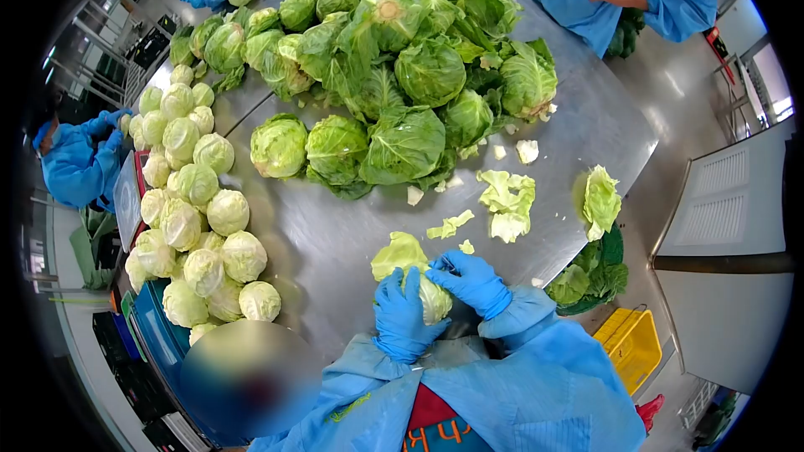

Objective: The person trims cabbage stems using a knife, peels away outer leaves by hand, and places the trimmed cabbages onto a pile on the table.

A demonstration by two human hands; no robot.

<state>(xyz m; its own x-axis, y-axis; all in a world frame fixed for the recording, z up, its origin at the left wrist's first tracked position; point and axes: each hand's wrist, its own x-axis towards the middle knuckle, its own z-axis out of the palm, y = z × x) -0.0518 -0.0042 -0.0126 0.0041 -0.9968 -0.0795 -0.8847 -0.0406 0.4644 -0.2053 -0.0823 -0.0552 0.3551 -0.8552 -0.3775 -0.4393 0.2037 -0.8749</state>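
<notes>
My left hand (pixel 402 318), in a blue glove, holds a pale green cabbage (pixel 435 301) near the table's front edge. A loose-looking outer leaf (pixel 399 253) stands out from the far side of this head. My right hand (pixel 474 281), also gloved in blue, is at the cabbage's upper right with its fingers closed. Something small and dark shows at those fingertips, too little to name. Just beyond my hands, torn leaf pieces (pixel 450 224) and a bigger pile of pale leaves (pixel 508 203) lie on the metal table (pixel 335 238).
Untrimmed green cabbages (pixel 406 144) are heaped across the table. Pale trimmed heads (pixel 197 184) are piled along the left. At the right edge lies a leaf (pixel 601 202), above a basket of leaves (pixel 586 276) and a yellow crate (pixel 630 347). Co-workers in blue stand around the table.
</notes>
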